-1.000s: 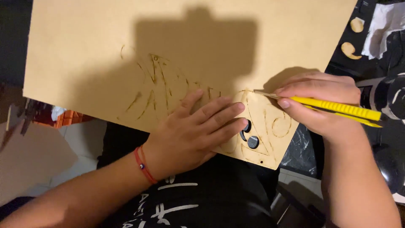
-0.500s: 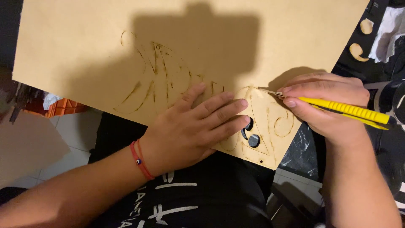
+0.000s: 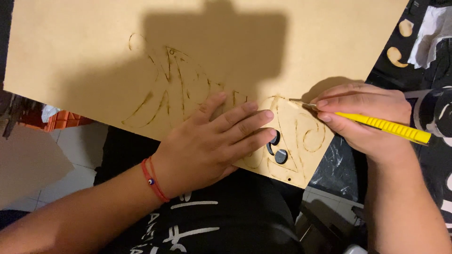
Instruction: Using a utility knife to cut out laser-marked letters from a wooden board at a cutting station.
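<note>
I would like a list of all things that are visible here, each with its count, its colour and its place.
wooden board: 1, light tan, with burnt brown cut lines and dark round holes near its lower corner; it fills the upper part of the view and rests over the lap
craft knife: 1, yellow handle, thin metal blade, tip on the board at the right
small cut wooden pieces: 2, tan, upper right on a dark surface
white sheet: 1, white, upper right corner
orange crate: 1, orange, left, below the board's edge
bracelet: 1, red cord, on the left wrist
left hand: 1, flat on the board, fingers spread
right hand: 1, holds the craft knife
</note>
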